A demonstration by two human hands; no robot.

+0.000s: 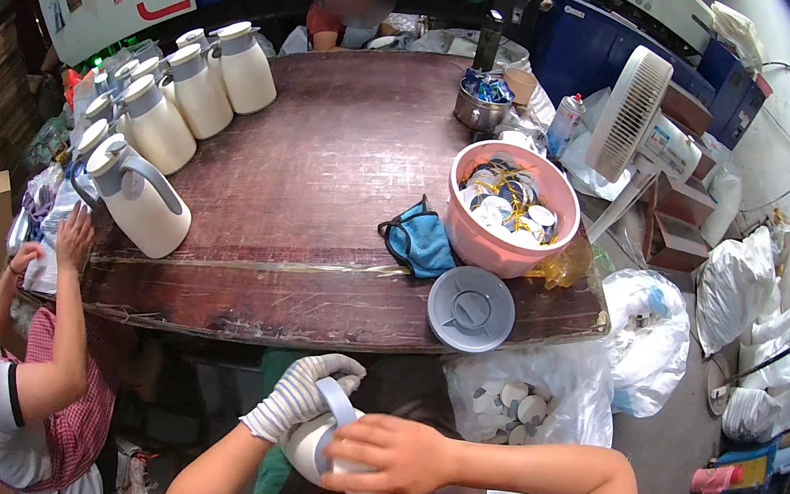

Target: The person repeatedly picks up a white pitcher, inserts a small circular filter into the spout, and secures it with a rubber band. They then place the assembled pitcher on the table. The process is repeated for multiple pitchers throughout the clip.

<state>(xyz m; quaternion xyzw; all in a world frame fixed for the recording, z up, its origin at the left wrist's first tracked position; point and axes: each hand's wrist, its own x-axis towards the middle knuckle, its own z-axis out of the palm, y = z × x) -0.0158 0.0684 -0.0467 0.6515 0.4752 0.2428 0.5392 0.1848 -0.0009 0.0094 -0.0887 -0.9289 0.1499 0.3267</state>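
A white jug (302, 448) with a grey handle lies tilted in my lap, below the table's near edge. My left hand (295, 397), in a striped white knit glove, is closed around the jug by its handle. Bare, my right hand (396, 457) curls its fingers over the jug's white part on the other side. The palm and fingers hide much of this jug, so I cannot tell whether they grip a lid or the body. On the table's left stand several similar cream jugs (147, 202) with grey lids and handles.
A pink bucket (463, 228) full of round lids stands on the dark table (313, 185), near a blue cloth (426, 239) and grey lid (471, 308). A plastic bag (576, 394) of lids sits below right. A white fan (628, 113) stands beyond; co-workers are left and behind.
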